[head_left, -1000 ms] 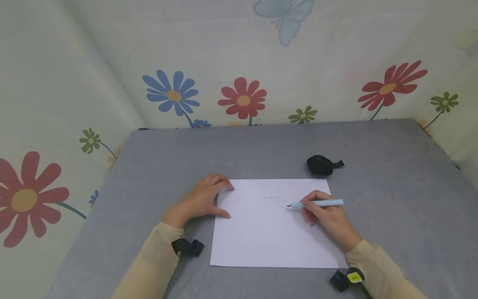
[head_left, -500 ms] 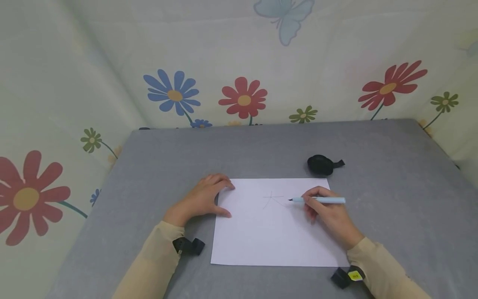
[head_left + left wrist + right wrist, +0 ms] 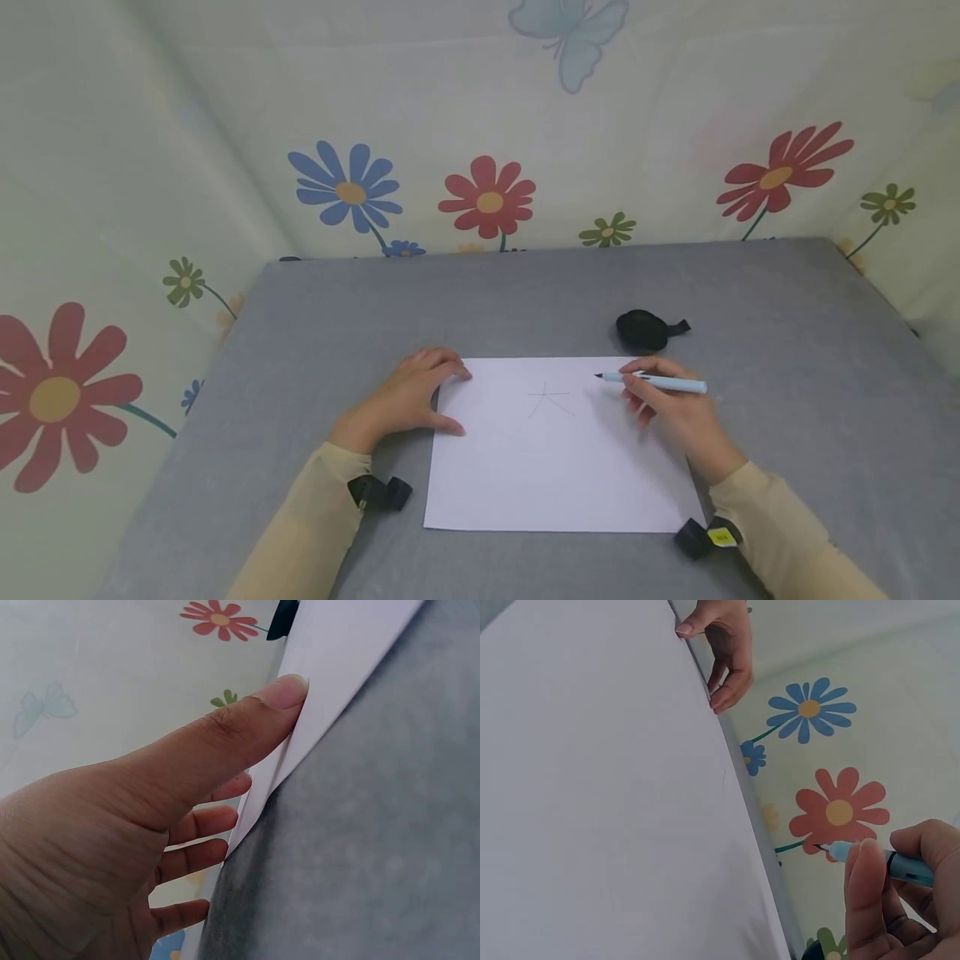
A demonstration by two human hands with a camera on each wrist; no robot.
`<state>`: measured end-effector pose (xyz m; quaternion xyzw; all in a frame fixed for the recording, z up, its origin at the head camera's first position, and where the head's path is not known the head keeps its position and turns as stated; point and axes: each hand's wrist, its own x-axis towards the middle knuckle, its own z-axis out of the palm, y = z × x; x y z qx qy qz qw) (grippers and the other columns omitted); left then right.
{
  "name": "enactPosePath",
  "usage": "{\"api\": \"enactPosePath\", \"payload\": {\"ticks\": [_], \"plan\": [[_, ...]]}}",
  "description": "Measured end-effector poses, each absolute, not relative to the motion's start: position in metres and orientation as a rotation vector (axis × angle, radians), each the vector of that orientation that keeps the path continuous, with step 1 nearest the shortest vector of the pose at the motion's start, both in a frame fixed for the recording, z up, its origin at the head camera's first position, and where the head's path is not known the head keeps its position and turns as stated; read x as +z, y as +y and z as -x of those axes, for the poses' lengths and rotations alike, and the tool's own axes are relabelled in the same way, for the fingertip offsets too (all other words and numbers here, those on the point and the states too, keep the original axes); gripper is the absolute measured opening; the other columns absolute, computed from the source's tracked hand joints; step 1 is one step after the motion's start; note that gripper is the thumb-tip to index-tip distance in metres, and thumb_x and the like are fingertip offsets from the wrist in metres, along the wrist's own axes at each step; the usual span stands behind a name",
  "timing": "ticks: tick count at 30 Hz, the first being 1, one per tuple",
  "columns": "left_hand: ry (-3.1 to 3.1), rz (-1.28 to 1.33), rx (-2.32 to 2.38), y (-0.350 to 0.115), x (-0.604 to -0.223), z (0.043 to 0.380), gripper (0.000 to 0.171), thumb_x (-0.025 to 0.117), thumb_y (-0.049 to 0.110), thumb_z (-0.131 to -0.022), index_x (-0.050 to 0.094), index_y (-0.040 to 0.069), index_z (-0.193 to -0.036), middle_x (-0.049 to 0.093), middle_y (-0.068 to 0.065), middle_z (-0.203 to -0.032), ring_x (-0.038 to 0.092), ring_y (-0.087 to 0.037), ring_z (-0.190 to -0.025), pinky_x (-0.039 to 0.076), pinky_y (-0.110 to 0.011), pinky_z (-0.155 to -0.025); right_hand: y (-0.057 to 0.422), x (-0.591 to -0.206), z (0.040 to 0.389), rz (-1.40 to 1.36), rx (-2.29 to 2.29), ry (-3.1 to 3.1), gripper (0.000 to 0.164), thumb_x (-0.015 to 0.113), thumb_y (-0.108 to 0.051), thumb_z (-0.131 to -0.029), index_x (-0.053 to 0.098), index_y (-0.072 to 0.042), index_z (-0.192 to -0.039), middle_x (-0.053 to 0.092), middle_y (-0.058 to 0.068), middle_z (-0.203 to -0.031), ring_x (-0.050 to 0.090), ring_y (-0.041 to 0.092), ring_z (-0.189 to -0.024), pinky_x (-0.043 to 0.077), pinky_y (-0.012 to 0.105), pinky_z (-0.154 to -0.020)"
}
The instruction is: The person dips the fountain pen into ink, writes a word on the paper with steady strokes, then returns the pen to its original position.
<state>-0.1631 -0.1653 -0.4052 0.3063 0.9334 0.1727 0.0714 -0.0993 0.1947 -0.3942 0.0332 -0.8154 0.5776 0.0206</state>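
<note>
A white sheet of paper lies on the grey table. Thin pen strokes mark its upper middle: one level line crossed by a short upright, with two slanting legs below. My left hand rests at the sheet's left edge, thumb and fingers spread; in the left wrist view its thumb lies over the paper's edge. My right hand pinches a light blue fountain pen between thumb and fingers. The pen's dark nib points left, above the paper's upper right part, apart from the strokes.
A round black object with a short strap lies just behind the paper's upper right corner. Behind the table's far edge hangs a pale curtain printed with flowers and a butterfly. Each sleeved wrist wears a small black camera.
My right hand has lifted the pen off the end of the right slanting stroke and moved it up and to the right. The left hand stays at the paper's edge.
</note>
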Motion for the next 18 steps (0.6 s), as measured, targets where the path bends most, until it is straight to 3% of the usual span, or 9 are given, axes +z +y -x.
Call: {"api": "enactPosePath", "payload": {"ticks": [8, 15, 18], "plan": [[2.81, -0.91, 0.518, -0.165, -0.403, 0.162, 0.072, 0.085, 0.049, -0.065, 0.058, 0.018, -0.125, 0.05, -0.005, -0.137, 0.041, -0.028, -0.132, 0.031, -0.052, -0.112, 0.203, -0.391, 0.103, -0.07, 1.834, -2.501, 0.032, 0.054, -0.028, -0.099, 0.06, 0.0, -0.113, 0.067, 0.002, -0.085, 0.064, 0.01, -0.069, 0.056, 0.03, -0.058], [2.819, -0.919, 0.512, -0.165, -0.403, 0.161, 0.072, 0.085, 0.049, -0.065, 0.058, 0.019, -0.125, 0.051, -0.005, -0.137, 0.042, -0.028, -0.132, 0.031, -0.052, -0.112, 0.208, -0.387, 0.103, -0.074, 1.85, -2.483, 0.049, 0.033, -0.039, -0.104, 0.06, -0.001, -0.117, 0.066, 0.012, -0.095, 0.064, 0.022, -0.076, 0.057, 0.031, -0.06], [2.817, -0.924, 0.515, -0.165, -0.402, 0.161, 0.072, 0.085, 0.049, -0.065, 0.058, 0.018, -0.124, 0.051, -0.005, -0.136, 0.042, -0.027, -0.131, 0.032, -0.051, -0.111, 0.21, -0.386, 0.105, -0.057, 1.917, -2.429, 0.055, 0.028, -0.041, -0.105, 0.06, 0.002, -0.117, 0.068, 0.01, -0.093, 0.065, 0.022, -0.075, 0.056, 0.031, -0.058]]}}
